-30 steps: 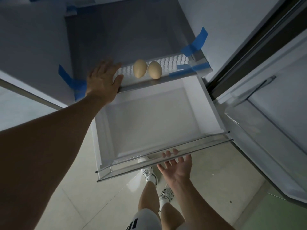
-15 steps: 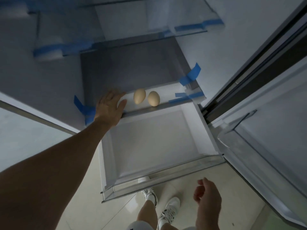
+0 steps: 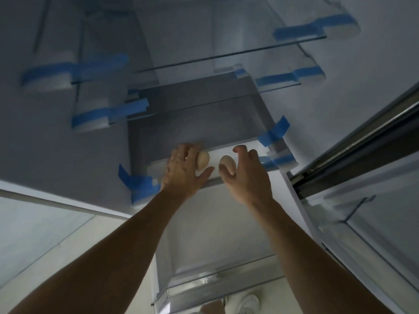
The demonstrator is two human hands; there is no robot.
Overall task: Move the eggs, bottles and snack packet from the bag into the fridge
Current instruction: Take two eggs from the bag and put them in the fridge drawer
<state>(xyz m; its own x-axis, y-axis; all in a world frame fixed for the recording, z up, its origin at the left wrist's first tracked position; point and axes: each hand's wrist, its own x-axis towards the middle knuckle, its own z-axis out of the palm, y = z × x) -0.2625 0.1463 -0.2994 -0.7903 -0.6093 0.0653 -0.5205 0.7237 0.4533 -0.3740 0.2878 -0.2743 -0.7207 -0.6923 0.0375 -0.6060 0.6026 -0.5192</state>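
Blue-taped glass shelves (image 3: 226,55) are rising above. At the ribbed shelf's (image 3: 249,150) front edge, the left hand (image 3: 184,172) is curling round the left egg (image 3: 203,160) and the right hand (image 3: 247,176) is cupping the right egg (image 3: 228,164). Both are probably light, brittle and slick, so gentle grips round the middle are looking safest.

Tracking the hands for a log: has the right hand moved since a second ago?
Yes. The right hand has gone from the drawer front up to the ribbed shelf, fingers round the right egg.

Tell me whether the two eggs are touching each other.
Apart. The head view shows a strip of the ribbed shelf between the left egg and the right egg.
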